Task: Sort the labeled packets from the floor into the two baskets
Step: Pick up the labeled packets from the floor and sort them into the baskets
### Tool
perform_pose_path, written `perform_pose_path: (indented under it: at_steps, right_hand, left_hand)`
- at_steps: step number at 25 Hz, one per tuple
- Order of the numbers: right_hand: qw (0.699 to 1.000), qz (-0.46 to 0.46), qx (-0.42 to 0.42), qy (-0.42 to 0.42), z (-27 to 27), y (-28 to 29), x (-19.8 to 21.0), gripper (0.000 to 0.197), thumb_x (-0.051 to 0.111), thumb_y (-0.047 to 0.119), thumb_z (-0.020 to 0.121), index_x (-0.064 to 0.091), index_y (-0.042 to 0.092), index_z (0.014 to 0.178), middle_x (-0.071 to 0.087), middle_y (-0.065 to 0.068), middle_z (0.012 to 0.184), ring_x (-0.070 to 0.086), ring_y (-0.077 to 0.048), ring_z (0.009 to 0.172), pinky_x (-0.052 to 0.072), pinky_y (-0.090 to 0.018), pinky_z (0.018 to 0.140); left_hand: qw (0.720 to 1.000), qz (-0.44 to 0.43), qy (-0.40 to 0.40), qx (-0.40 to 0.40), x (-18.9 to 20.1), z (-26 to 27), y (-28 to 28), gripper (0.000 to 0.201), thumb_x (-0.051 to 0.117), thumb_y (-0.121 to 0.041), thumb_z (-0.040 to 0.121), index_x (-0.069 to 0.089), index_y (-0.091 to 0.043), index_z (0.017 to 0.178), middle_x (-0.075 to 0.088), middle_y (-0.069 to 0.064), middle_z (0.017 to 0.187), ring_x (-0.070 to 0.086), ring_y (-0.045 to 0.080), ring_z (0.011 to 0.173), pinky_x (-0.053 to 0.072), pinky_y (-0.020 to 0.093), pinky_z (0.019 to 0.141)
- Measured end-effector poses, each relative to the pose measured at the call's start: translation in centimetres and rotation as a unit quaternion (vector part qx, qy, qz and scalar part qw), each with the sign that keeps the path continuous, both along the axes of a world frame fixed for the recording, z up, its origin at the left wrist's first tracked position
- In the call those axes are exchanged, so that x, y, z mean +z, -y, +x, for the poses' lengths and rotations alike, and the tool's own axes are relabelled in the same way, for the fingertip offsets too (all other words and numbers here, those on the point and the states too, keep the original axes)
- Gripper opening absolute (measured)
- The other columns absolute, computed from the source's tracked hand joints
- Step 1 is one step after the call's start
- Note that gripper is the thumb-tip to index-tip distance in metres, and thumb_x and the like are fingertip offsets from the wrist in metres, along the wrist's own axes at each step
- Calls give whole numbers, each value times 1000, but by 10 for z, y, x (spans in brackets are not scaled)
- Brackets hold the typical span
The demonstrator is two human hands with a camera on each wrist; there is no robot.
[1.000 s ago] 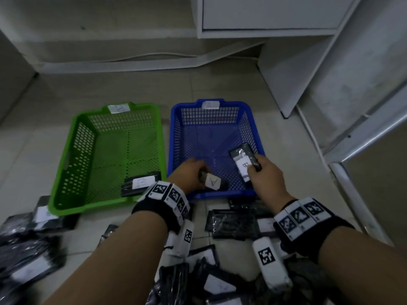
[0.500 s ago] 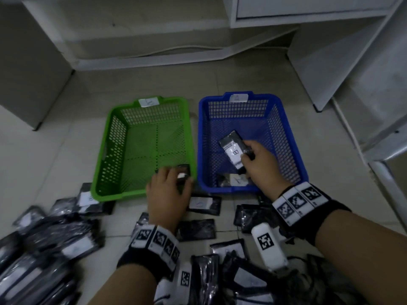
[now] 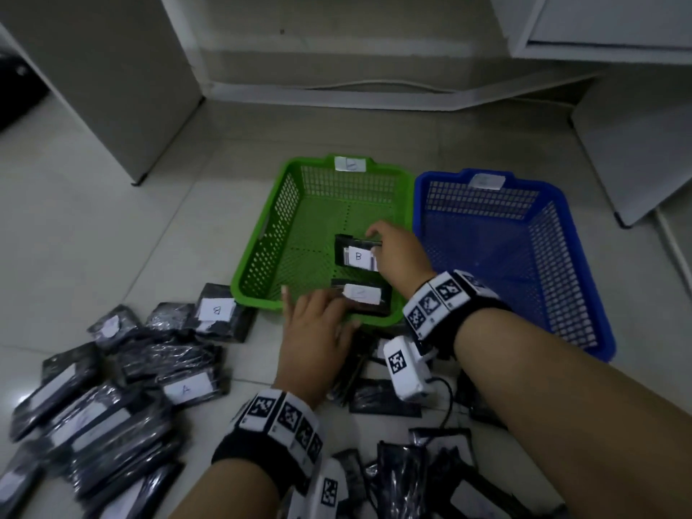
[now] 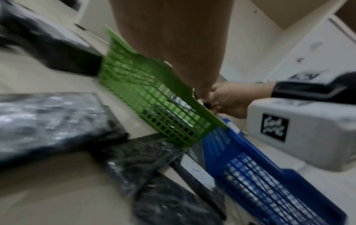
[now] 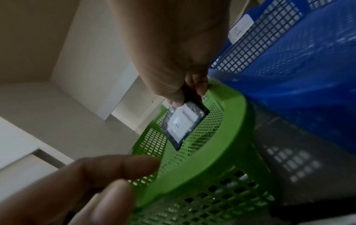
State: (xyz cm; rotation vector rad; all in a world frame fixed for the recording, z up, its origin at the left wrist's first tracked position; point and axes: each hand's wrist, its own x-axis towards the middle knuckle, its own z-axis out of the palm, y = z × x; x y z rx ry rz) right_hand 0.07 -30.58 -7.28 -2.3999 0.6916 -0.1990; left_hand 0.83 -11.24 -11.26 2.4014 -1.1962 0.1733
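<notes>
A green basket [image 3: 258, 234] and a blue basket [image 3: 483, 200] stand side by side on the tiled floor. My right hand [image 3: 397, 249] pinches a black packet labelled B [image 3: 355, 254] by its edge, low over the middle of the green basket. The right wrist view shows thumb and fingers [image 5: 194, 85] on that packet [image 5: 183, 123] above the green rim [image 5: 227, 129]. Another white-labelled packet [image 3: 365, 295] lies in the green basket's near end. My left hand [image 3: 318, 331] hovers palm down at the green basket's front rim, fingers spread and holding nothing.
Many black labelled packets are heaped on the floor at the left [image 3: 112, 387], one marked A [image 3: 187, 387], and more lie near my wrists [image 3: 412, 473]. White cabinet panels stand at the back left [image 3: 112, 88] and right [image 3: 636, 144]. A cable runs along the wall.
My right hand carried the B packet from over the blue basket leftward to over the green one. My left hand drew back from the green basket to its front rim. The view swung left.
</notes>
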Motion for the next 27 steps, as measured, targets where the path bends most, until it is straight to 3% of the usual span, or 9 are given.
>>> perform_pose_path:
  at_steps: [2, 5, 10, 15, 18, 21, 22, 24, 27]
  right_hand:
    - [999, -18, 8, -42, 10, -5, -8, 26, 45, -3, 91, 56, 10, 110, 62, -15, 98, 52, -24, 76, 36, -27, 59]
    - [992, -81, 27, -93, 17, -11, -15, 25, 38, -5, 87, 51, 4, 106, 56, -19, 92, 53, -27, 77, 37, -30, 61]
    - [962, -169, 60, -206, 28, -6, -29, 26, 39, -1, 93, 59, 0, 110, 54, -19, 113, 56, -32, 97, 42, -34, 70]
    - [928, -169, 152, -294, 29, -1, -34, 26, 41, 8, 94, 66, 4, 103, 64, -12, 104, 62, -26, 92, 45, -28, 69]
    - [950, -129, 148, -243, 18, -8, -25, 28, 39, 4, 94, 66, 1, 102, 64, -15, 103, 61, -29, 95, 42, -28, 69]
    - [991, -81, 92, -53, -13, -30, -15, 29, 46, -4, 89, 69, 5, 106, 62, -13, 106, 53, -28, 104, 40, -31, 82]
    - [994, -79, 75, 31, -30, -41, -10, 26, 49, -3, 87, 69, 7, 101, 60, -10, 101, 49, -26, 103, 38, -31, 84]
    - [982, -88, 91, 137, -63, -65, -3, 18, 53, -2, 84, 66, 9, 88, 52, -4, 89, 46, -21, 93, 35, -27, 76]
    - [969, -81, 203, 113, -99, -94, -19, 18, 54, -2, 80, 65, 9, 88, 56, -4, 90, 53, -21, 88, 44, -30, 73]
  left_hand:
    - [999, -23, -20, 28, -3, 9, -14, 23, 46, -38, 87, 62, -28, 100, 59, -3, 99, 54, 24, 95, 27, 60, 106]
    - [997, -35, -63, 9, -3, 17, -20, 26, 43, -37, 87, 64, -26, 98, 60, 1, 90, 54, 27, 85, 40, 58, 96]
    - [996, -31, -86, 8, -1, 19, -17, 38, 39, -41, 88, 71, -23, 98, 60, 1, 88, 52, 26, 85, 38, 59, 94]
    - [992, -38, -119, -5, -2, 20, -18, 41, 37, -41, 88, 72, -24, 101, 61, 0, 91, 52, 25, 88, 36, 60, 96]
    - [989, -47, -136, -27, 4, 23, -21, 36, 40, -27, 89, 70, -24, 109, 62, 3, 97, 52, 27, 93, 36, 59, 96]
    - [991, -71, -117, -6, 9, 17, -40, 37, 53, -5, 83, 63, -17, 117, 53, 7, 116, 46, 22, 108, 36, 37, 101]
    - [993, -74, -93, 29, 7, 10, -51, 33, 57, -7, 81, 61, -14, 113, 50, 8, 116, 44, 22, 108, 38, 32, 98]
    - [994, -29, -58, 88, -5, -6, -74, 30, 61, -23, 76, 56, -14, 105, 48, 8, 110, 45, 25, 101, 43, 37, 89]
    - [975, 108, -164, 105, -28, -25, -100, 68, 72, -51, 62, 52, -19, 118, 45, 8, 114, 46, 28, 105, 46, 39, 90]
